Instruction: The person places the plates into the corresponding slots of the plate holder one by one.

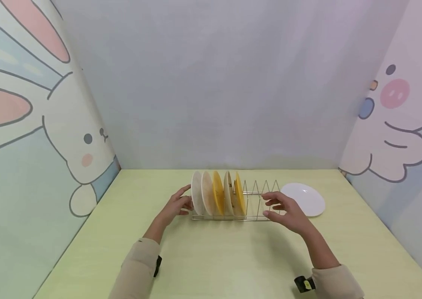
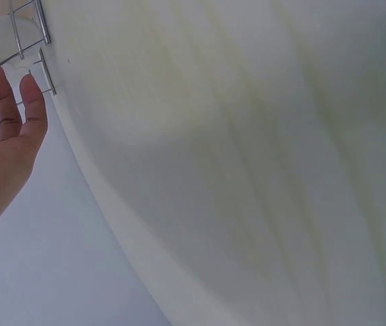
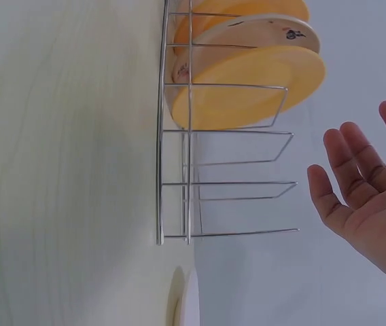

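Observation:
A metal wire plate rack (image 1: 218, 220) holds several plates standing on edge in its left part. From the left come a white plate (image 1: 196, 193), a pale cream plate (image 1: 207, 193), a yellow plate (image 1: 218, 193), a cream plate with small printed marks (image 1: 228, 193) and another yellow plate (image 1: 240, 195). At the rack's left end, the fingertips of my left hand (image 1: 175, 205) touch the wire, seen also in the left wrist view. My right hand (image 1: 287, 211) hovers by the unfilled slots at the right end, fingers apart and loosely bent, holding nothing.
A white plate (image 1: 304, 199) lies flat on the light wooden table (image 1: 211, 257), just right of the rack. A plain pale wall (image 1: 203, 91) stands behind the table, and walls with cartoon animals rise at both sides.

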### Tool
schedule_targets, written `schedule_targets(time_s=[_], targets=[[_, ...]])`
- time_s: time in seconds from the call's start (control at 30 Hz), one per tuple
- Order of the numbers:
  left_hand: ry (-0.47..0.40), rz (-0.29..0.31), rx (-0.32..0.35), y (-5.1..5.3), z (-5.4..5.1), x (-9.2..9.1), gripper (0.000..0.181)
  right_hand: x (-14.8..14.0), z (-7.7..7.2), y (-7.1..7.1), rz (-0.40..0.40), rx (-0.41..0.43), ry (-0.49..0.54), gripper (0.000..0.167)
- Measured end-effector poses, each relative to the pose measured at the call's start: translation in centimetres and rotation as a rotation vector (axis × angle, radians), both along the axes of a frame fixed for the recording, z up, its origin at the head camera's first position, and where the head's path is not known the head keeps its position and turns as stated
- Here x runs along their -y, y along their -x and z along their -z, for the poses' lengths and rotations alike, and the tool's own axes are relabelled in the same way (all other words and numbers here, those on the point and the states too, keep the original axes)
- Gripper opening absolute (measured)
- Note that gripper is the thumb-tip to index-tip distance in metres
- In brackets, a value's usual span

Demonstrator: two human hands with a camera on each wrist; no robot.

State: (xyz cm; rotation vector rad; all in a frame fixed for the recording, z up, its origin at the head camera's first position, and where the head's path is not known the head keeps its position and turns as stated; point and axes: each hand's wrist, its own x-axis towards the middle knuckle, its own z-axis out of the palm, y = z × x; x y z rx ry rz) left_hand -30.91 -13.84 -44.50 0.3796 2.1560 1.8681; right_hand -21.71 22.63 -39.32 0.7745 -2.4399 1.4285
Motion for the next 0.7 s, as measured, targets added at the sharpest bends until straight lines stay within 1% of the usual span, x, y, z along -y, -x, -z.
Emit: schedule_targets(time_s=[0.07,0.17,0.23,0.4,0.5,0.7], targets=[[0.003,-0.002,-0.001,-0.5,-0.6,-0.1,0.054,-0.3,0.1,0.1,0.001,0.001,0.0,0.039],[-0.004,-0.007,0.01,-0.6,-0.9,0.0,0.054,-0.7,0.3,0.2,0.015,0.002,-0.011,0.038],[-0.008,-0.015,0.004,-0.1,-0.2,0.0,0.054,-1.0,0.3,0.1,0.028,-0.001,-0.015,0.037],[-0.008,-0.043,-0.026,1.4,2.0,0.1,0.054,-2.2,0.4,0.1,0.071,-0.022,-0.035,0.036],[-0.012,-0.048,-0.021,1.6,2.1,0.0,0.054,-3.3,1.0,0.4,0.093,-0.021,-0.038,0.037],[-0.016,-0.051,-0.004,1.5,2.3,0.0,0.055,-6.2,3.7,1.7,0.139,-0.009,-0.042,0.041]])
